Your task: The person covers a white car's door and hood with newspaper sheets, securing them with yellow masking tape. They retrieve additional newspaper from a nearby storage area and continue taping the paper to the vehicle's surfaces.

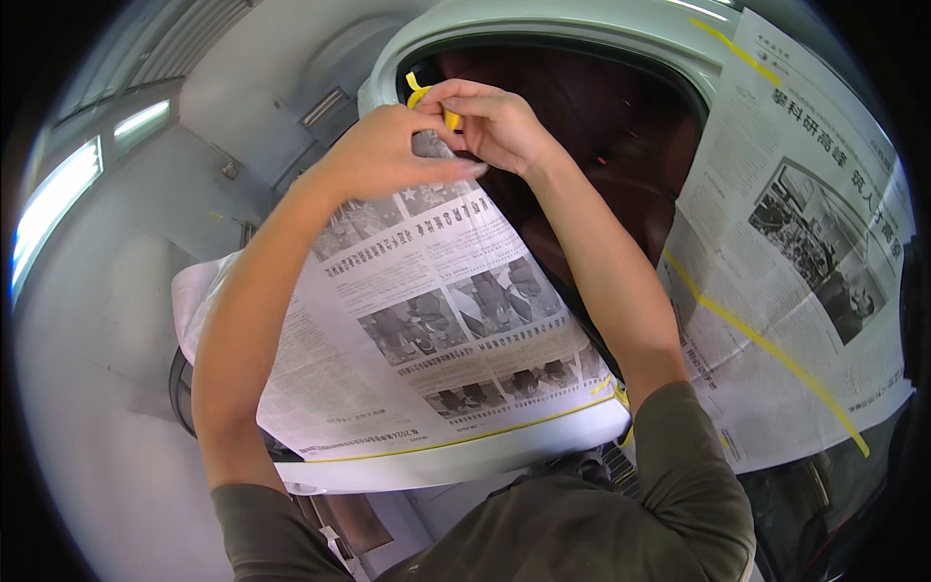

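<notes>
Both my hands meet at the upper edge of a newspaper sheet [388, 301] spread over a white car panel. Yellow masking tape [419, 95] shows between them, partly hidden by the fingers. My left hand [388, 155] curls its fingers against the tape, its thumb stretched out over the paper. With fingers bent and pinched together, my right hand [499, 126] grips the tape from the other side. Along the sheet's lower edge, a yellow tape strip [465, 443] fastens it to the panel.
Beside my right forearm is a window opening with dark red seats [611, 184] inside. Another newspaper sheet [747, 223], held by yellow tape strips [752, 325], covers the car at the right. A pale wall with bright lights [58, 209] stands at the left.
</notes>
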The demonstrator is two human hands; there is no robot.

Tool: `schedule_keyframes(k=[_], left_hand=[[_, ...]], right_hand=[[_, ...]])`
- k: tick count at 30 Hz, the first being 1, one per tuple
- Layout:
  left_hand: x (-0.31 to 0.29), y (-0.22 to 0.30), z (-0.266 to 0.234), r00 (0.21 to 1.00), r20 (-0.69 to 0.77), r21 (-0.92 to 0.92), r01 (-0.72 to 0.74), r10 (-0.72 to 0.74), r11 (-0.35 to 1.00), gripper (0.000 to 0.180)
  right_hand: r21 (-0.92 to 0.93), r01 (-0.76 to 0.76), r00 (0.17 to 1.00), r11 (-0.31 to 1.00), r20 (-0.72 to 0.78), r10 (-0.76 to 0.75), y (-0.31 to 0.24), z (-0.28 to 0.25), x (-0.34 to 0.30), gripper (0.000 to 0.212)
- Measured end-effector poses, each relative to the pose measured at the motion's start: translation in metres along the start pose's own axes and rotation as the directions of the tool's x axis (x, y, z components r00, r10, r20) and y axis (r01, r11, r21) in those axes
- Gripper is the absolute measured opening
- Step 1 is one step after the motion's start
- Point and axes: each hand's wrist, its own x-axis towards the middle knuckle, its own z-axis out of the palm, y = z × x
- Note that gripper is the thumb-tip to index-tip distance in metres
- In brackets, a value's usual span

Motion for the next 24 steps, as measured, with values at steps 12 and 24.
schedule_keyframes(k=[12, 24], left_hand=[[-0.016, 0.0, 0.003, 0.443, -0.878, -0.083, 0.231, -0.18, 0.969, 0.035], [-0.057, 0.017, -0.011, 0.627, -0.648, 0.154, 0.664, -0.433, 0.732, 0.033]], right_hand=[[0.062, -0.069, 0.891, 0.996, 0.453, 0.034, 0.006, 0.003, 0.045, 0.016], [-0.643, 0.008, 0.948, 0.766, 0.248, 0.198, -0.017, 0.027, 0.037, 0.033]])
